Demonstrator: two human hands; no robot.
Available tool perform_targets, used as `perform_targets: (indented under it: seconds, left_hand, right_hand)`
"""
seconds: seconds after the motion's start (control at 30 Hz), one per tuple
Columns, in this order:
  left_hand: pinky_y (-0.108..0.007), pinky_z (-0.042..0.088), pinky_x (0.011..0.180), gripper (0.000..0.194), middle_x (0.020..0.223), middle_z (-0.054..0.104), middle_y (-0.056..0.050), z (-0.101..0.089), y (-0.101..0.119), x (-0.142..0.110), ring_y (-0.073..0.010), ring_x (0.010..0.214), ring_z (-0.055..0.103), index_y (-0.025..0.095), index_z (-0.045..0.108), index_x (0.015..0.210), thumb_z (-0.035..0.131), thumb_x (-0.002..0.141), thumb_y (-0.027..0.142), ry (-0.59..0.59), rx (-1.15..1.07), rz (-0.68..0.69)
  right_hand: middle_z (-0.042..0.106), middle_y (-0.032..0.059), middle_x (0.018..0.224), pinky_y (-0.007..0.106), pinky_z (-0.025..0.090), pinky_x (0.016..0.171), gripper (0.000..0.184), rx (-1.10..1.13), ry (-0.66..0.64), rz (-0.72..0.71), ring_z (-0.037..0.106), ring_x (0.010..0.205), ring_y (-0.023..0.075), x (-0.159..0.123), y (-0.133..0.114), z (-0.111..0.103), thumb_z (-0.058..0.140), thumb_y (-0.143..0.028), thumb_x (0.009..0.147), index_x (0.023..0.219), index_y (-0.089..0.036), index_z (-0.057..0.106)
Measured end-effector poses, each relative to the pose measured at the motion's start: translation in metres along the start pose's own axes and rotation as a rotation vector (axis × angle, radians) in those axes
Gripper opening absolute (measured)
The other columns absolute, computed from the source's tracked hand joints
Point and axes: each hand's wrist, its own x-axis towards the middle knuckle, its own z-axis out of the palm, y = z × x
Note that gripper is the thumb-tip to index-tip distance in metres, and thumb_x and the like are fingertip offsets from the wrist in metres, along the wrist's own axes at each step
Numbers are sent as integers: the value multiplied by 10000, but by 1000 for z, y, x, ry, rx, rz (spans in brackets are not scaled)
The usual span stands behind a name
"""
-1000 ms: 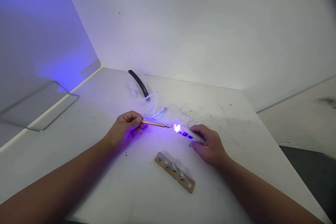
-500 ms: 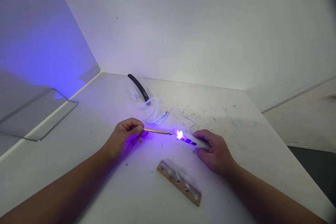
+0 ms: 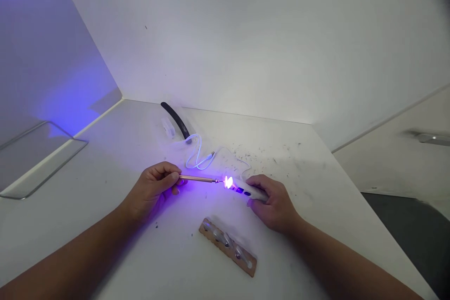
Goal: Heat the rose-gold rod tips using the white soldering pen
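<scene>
My left hand (image 3: 158, 187) pinches the end of a thin copper-coloured pen-like rod (image 3: 197, 178) lying nearly level. A small silvery part at the rod's far tip points at the glowing head of a white handheld UV lamp (image 3: 258, 193). Around that lamp's body my right hand (image 3: 276, 204) is closed. Violet glare hides what sits between tip and lamp, and I cannot tell whether they touch. Below them on the table lies a brown scalloped strip (image 3: 228, 254) bearing several clear nail tips (image 3: 228, 240).
Behind my hands are a white cable (image 3: 197, 150), a black curved nail file (image 3: 177, 119) and a small translucent piece (image 3: 168, 127). Dark crumbs dot the white table (image 3: 291, 164). At left stands a metal wire frame (image 3: 59, 171) by the wall.
The whole view has shifted, so things appear a little further left. Both hands keep their grips, and the rod tip and the lit lamp stay together.
</scene>
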Motion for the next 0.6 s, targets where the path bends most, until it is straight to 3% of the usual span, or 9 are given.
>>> perform_targets:
  seconds: [0.6]
  left_hand:
    - [-173,450,505,122,604,616,-27,1,2,0,-111,582,591,132,625,714,714,631,141,26,-31,16]
  right_hand:
    - [652,25,866,297,490,687,325,34,-2,19,610,771,189,-1,3,0,564,-115,617,929,-198,601]
